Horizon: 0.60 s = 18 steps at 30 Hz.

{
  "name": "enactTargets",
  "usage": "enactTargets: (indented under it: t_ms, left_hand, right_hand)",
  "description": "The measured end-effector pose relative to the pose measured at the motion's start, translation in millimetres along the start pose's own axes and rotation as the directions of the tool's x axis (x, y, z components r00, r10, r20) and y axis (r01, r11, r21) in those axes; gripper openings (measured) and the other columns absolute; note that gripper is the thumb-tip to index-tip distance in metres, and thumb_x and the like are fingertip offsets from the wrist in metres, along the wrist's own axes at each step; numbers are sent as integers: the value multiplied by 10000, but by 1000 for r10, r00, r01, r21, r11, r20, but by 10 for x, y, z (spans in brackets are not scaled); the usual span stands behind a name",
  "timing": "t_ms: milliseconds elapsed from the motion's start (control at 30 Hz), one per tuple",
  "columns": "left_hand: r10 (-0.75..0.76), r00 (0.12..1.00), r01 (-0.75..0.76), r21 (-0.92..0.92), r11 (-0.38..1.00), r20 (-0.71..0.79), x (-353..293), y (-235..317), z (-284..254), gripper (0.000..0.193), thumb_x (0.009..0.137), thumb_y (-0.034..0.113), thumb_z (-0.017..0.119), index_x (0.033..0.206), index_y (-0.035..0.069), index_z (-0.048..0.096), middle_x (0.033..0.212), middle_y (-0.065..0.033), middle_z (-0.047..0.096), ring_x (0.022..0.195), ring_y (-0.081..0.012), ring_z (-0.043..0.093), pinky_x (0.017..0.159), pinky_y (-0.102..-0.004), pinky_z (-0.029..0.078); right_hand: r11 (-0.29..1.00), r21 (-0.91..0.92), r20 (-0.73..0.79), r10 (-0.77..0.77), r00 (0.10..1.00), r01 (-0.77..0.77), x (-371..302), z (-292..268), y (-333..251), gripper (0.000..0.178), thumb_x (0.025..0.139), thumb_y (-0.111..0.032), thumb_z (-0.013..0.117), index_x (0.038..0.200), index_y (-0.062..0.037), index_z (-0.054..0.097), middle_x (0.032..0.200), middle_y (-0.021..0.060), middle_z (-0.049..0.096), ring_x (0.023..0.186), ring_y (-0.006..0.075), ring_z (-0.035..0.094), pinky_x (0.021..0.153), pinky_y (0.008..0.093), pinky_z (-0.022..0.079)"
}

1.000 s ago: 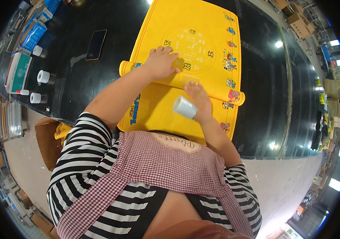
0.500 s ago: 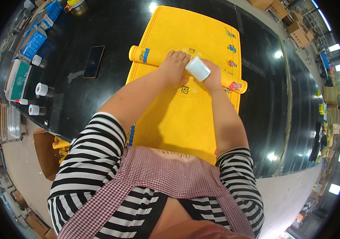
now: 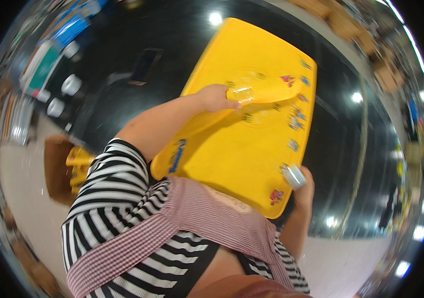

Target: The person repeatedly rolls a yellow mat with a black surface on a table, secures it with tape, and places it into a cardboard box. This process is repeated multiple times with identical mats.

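Observation:
My left hand (image 3: 215, 98) is wrapped round the middle of a rolled-up yellow mat (image 3: 274, 92), raised at a slant over the table. A shiny clear band, apparently tape, shows on the roll beside my fingers. Beneath it, a flat yellow mat (image 3: 256, 154) with small printed cartoon figures lies spread on the black table. Low at the right, my right hand (image 3: 305, 186) grips a roll of clear tape (image 3: 295, 177) near the flat mat's right edge. Motion blurs both hands somewhat.
A dark phone (image 3: 146, 67) lies on the black table (image 3: 172, 37) to the left. Several white rolls (image 3: 71, 85) stand by a green-and-white box (image 3: 43, 69) at the left edge. Below them, a brown carton (image 3: 58, 171) on the floor holds yellow rolls (image 3: 78, 166).
The rolled mat has been lifted and tilted in my left hand. My right hand has moved away from it, toward me and to the right, with the tape roll. The view has turned.

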<state>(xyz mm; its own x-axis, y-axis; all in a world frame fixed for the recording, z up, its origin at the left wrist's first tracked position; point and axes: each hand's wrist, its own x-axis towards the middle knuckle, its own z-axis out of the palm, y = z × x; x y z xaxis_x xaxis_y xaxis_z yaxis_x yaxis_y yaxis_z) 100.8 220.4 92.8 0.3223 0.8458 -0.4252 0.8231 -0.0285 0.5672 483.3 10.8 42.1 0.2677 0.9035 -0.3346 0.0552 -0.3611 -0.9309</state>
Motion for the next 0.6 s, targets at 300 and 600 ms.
enactTargets:
  t_ms: [300, 600]
  left_hand:
    - [-389, 676, -432, -764, 479, -626, -2502, -1877, 58, 743, 882, 219, 849, 1476, 65, 430, 1166, -115, 661, 1164, -214, 620, 991, -386, 521]
    - [-878, -153, 270, -874, 404, -454, -4162, -4092, 462, 1046, 826, 309, 875, 1646, 196, 237, 1423, -213, 552, 1248, -390, 598, 1025, -503, 524]
  right_hand:
    - [897, -353, -248, -363, 898, 265, -1696, -50, -116, 352, 968, -336, 557, 1092, -26, 671, 905, 103, 677, 760, 161, 638, 681, 304, 478]
    - [623, -780, -348, -346, 871, -64, -240, -1732, 658, 578, 1016, -378, 665, 1330, 104, 606, 1323, 272, 642, 1186, 387, 621, 1075, 422, 469]
